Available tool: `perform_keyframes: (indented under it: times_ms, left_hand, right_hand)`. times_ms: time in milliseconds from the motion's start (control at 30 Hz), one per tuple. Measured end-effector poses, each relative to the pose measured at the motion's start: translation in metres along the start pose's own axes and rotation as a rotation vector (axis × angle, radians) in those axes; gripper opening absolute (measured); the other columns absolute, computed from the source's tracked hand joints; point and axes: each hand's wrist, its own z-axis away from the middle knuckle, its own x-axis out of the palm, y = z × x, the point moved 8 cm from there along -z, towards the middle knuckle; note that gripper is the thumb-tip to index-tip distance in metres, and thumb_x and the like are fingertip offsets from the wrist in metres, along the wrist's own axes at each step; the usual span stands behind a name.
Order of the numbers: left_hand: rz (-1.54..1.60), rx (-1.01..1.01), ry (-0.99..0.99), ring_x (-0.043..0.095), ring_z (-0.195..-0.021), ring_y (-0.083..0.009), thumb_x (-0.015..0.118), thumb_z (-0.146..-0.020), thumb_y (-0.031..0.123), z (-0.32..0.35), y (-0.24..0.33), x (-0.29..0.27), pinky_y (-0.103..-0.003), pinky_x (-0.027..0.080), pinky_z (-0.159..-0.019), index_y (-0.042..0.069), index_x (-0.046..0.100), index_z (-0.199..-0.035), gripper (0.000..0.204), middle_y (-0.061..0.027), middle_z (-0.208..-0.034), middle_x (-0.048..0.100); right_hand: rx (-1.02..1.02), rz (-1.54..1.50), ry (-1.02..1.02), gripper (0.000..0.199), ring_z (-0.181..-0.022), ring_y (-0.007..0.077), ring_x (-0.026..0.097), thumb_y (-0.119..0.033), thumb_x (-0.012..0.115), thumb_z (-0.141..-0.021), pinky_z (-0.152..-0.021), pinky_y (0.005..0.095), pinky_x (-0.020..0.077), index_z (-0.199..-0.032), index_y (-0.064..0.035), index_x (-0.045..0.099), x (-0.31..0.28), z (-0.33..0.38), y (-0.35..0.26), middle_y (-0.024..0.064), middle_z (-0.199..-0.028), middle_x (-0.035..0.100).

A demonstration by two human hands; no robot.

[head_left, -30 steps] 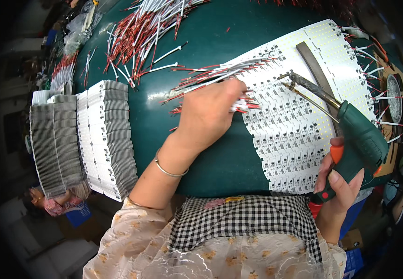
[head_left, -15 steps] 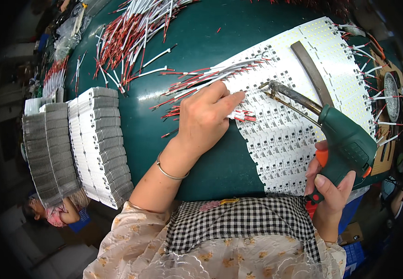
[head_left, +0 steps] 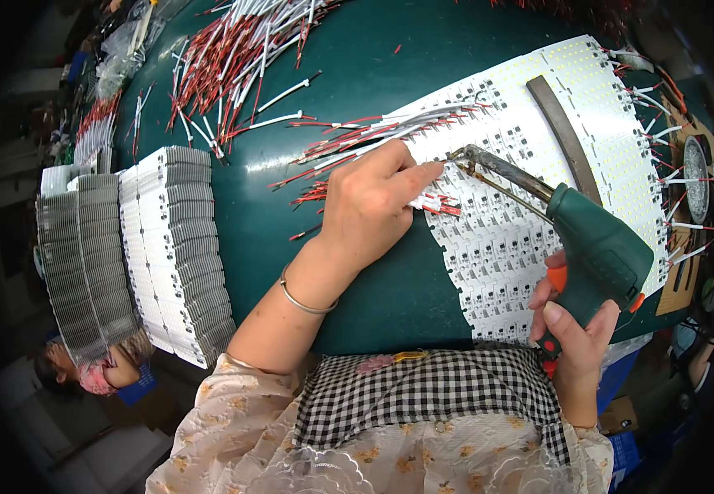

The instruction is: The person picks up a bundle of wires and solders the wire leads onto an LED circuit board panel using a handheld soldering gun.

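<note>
Several wires (head_left: 431, 202) jut from beneath the left fingers (head_left: 418, 179).

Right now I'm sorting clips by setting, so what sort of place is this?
Probably a small electronics assembly workshop: the right hand grips a green soldering gun, rows of white circuit boards cover part of a green table, and a heap of red and white wires lies there too.
</note>
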Motion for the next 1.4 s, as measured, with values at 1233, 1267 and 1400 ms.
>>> perform_keyframes:
  times_ms: [1233, 1267, 1400]
  left_hand:
    - [0.192, -0.036, -0.129, 0.060, -0.065, -0.0212, 0.052, -0.056, -0.019, -0.002, -0.010, 0.010, -0.031, 0.046, -0.054, 0.008, 0.071, -0.092, 0.049, -0.0068, -0.074, 0.058]
    - [0.194, -0.034, -0.129, 0.060, -0.065, -0.0212, 0.052, -0.056, -0.019, -0.003, -0.010, 0.011, -0.031, 0.046, -0.054, 0.008, 0.071, -0.092, 0.049, -0.0068, -0.074, 0.058]
    - [0.180, -0.012, -0.124, 0.059, -0.065, -0.0216, 0.051, -0.055, -0.019, -0.004, -0.008, 0.010, -0.031, 0.046, -0.054, 0.008, 0.070, -0.091, 0.050, -0.0067, -0.073, 0.058]
  right_hand:
    - [0.002, 0.017, -0.014, 0.055, -0.058, 0.0152, 0.057, -0.004, 0.066, -0.076, -0.044, 0.0227, 0.0484, -0.123, 0.0132, 0.042, -0.019, 0.013, -0.004, 0.0190, -0.089, 0.059]
    - [0.002, 0.024, -0.023, 0.054, -0.061, 0.0156, 0.058, -0.003, 0.066, -0.076, -0.045, 0.0227, 0.0490, -0.123, 0.0127, 0.043, -0.019, 0.013, -0.002, 0.0191, -0.090, 0.059]
    - [-0.012, 0.014, 0.016, 0.053, -0.067, 0.0169, 0.061, 0.000, 0.065, -0.078, -0.047, 0.0232, 0.0509, -0.125, 0.0108, 0.043, -0.017, 0.016, 0.000, 0.0190, -0.092, 0.059]
